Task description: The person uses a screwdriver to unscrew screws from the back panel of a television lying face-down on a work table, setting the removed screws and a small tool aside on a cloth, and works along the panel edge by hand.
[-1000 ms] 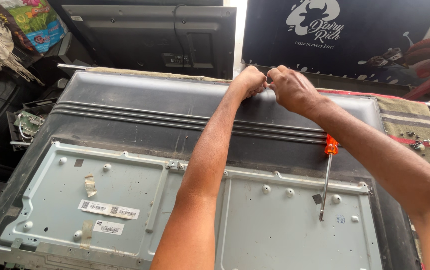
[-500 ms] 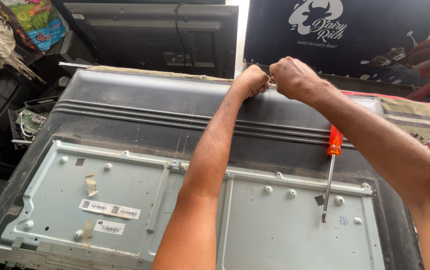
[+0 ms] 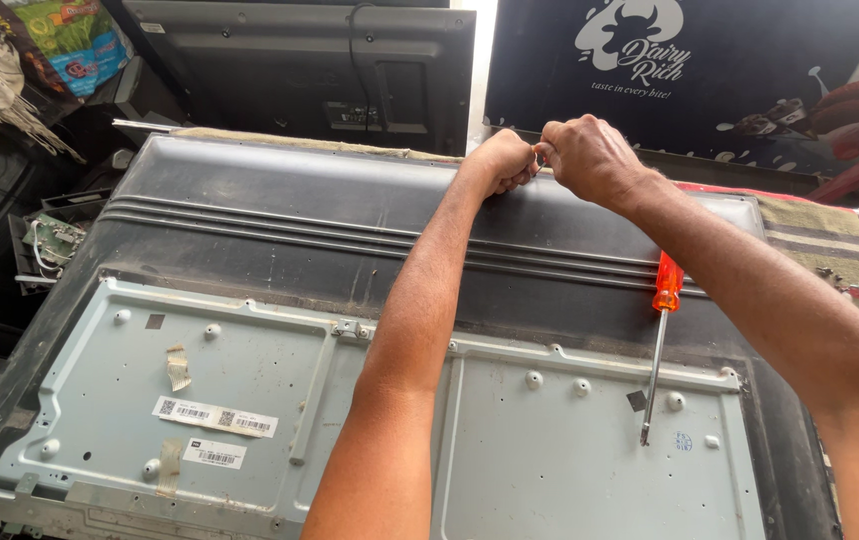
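A large flat television [image 3: 250, 215] lies face down, its black back shell toward the far side and its bare grey metal chassis [image 3: 550, 450] toward me. My left hand [image 3: 502, 160] and my right hand [image 3: 590, 155] are both clenched side by side on the far top edge of the black shell, knuckles nearly touching. What the fingers grip is hidden behind them. An orange-handled screwdriver [image 3: 662, 330] lies loose on the set, tip pointing toward me, just under my right forearm.
Another black television back [image 3: 320, 70] stands upright behind. A dark printed banner [image 3: 700, 80] hangs at the back right. A striped cloth [image 3: 810, 235] shows under the set's right end. A circuit board with wires [image 3: 50, 240] and clutter sit at the left.
Both hands have stayed clamped on the far edge, lifting slightly. The screwdriver has not moved.
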A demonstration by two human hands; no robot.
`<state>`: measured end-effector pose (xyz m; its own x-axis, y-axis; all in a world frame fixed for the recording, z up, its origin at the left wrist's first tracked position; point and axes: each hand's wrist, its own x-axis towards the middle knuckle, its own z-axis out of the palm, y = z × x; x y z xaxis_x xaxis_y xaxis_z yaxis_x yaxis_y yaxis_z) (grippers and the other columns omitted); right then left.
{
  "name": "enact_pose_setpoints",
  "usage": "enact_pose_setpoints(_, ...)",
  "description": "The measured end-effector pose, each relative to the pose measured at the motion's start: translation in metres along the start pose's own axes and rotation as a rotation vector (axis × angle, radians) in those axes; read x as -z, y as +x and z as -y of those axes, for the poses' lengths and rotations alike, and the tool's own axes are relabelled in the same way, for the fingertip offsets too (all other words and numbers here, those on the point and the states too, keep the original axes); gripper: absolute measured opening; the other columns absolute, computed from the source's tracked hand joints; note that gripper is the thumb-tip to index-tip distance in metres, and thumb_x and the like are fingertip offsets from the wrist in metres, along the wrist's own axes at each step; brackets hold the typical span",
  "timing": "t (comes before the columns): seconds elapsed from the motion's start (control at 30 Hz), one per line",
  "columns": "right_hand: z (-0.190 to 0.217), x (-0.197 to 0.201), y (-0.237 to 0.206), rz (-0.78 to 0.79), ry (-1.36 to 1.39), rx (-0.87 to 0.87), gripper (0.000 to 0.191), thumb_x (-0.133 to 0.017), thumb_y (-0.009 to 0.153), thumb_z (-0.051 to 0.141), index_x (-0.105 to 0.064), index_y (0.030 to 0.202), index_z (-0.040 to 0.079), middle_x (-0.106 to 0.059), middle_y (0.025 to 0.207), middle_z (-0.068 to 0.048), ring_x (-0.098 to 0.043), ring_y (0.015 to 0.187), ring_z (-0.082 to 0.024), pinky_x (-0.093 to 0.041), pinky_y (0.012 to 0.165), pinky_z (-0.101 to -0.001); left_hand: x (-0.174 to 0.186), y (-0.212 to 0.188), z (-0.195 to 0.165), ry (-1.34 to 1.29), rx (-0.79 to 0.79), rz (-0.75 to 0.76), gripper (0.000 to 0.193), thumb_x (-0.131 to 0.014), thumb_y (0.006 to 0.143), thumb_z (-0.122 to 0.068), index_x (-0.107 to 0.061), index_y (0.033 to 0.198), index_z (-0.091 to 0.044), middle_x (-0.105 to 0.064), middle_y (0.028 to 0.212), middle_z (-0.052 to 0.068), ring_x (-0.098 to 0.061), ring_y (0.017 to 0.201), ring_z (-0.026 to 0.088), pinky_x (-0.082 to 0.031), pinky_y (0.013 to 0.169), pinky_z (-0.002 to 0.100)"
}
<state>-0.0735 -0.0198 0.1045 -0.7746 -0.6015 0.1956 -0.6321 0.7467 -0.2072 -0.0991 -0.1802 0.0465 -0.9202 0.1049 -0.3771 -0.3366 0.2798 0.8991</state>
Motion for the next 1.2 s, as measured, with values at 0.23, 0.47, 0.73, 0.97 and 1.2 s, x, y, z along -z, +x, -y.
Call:
enact_pose_setpoints(0.23,-0.001,-0.004,0.013,0.07,-0.054,-0.122,0.027,-0.062,0.108,0.025,-0.07,0.101,0.0,-0.073,0.081,-0.021,-0.071,0.073,-0.034,-0.057,0.069,-0.0463,0.001,0.003,0.004,-0.017,-0.017,0.016,0.025,-0.054,0.09,-0.005,-0.059,0.066,-0.01,-0.052,0.053,0.001,-0.04,0.042,0.008,-0.025,0.037,0.028)
enact_pose_setpoints(0.47,-0.004,-0.007,0.027,0.182,-0.178,-0.068,0.022,-0.072,0.091,0.018,-0.069,0.102,0.0,-0.072,0.09,-0.019,-0.071,0.085,-0.035,-0.058,0.072,-0.0465,0.0,0.006,0.004,-0.011,-0.032,0.045,0.029,-0.056,0.094,-0.013,-0.06,0.066,-0.008,-0.052,0.051,0.002,-0.04,0.041,0.009,-0.025,0.036,0.028)
enact_pose_setpoints(0.73,0.017,0.008,0.024,0.244,-0.227,-0.269,0.043,-0.058,0.108,0.039,-0.076,0.096,0.001,-0.072,0.074,-0.016,-0.072,0.067,-0.028,-0.06,0.063,-0.041,-0.001,0.0,0.002,0.064,-0.06,0.003,0.03,-0.054,0.098,-0.014,-0.064,0.07,-0.008,-0.055,0.052,0.001,-0.043,0.04,0.008,-0.028,0.036,0.027)
enact_pose_setpoints(0.97,0.003,0.006,0.026,0.212,-0.2,-0.153,0.033,-0.066,0.096,0.034,-0.065,0.099,0.001,-0.071,0.069,-0.016,-0.071,0.065,-0.028,-0.056,0.058,-0.0429,-0.001,0.005,0.002,0.054,-0.016,0.022,0.027,-0.056,0.094,-0.005,-0.064,0.068,-0.007,-0.055,0.053,0.002,-0.043,0.042,0.008,-0.028,0.037,0.027)
enact_pose_setpoints(1.2,0.006,-0.002,0.011,0.202,-0.332,-0.123,0.037,-0.057,0.113,0.034,-0.072,0.103,0.001,-0.074,0.078,-0.018,-0.073,0.07,-0.029,-0.059,0.07,-0.0412,0.0,-0.006,-0.001,0.054,-0.049,-0.005,0.039,-0.057,0.099,-0.023,-0.062,0.064,-0.007,-0.055,0.051,0.002,-0.044,0.04,0.009,-0.029,0.035,0.027)
